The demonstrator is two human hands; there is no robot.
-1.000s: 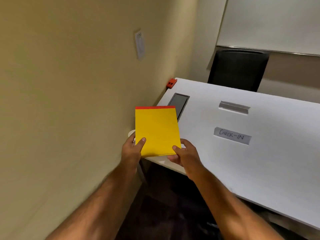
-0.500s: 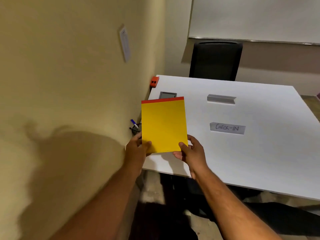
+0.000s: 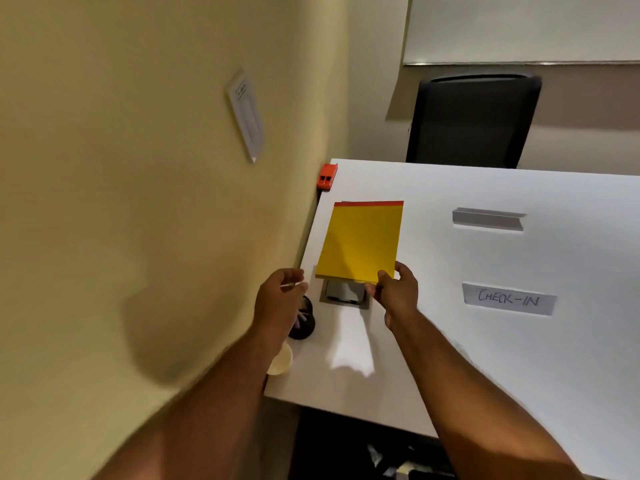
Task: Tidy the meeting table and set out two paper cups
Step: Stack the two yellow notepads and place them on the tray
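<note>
A yellow notepad [image 3: 360, 242] with a red top strip is held low over the left side of the white meeting table [image 3: 485, 341]. My right hand [image 3: 398, 294] pinches its near right corner. My left hand [image 3: 280, 299] is off the pad, to its left, fingers loosely curled and holding nothing. Under my left forearm a paper cup [image 3: 282, 360] stands near the table's left front corner, partly hidden. Behind it is a black pen holder [image 3: 304, 320], mostly covered by my left hand.
A grey cable hatch [image 3: 344, 294] shows beneath the pad. A "CHECK-IN" label [image 3: 509, 299] and a grey metal strip [image 3: 488, 220] lie mid-table. A red stapler-like item [image 3: 327, 176] sits at the far left corner. A black chair [image 3: 471, 123] stands behind. The wall runs close along the left.
My left hand has let go of the notepad and drawn back left. The pad has moved forward and down over the table, held by my right hand alone. The view has come closer.
</note>
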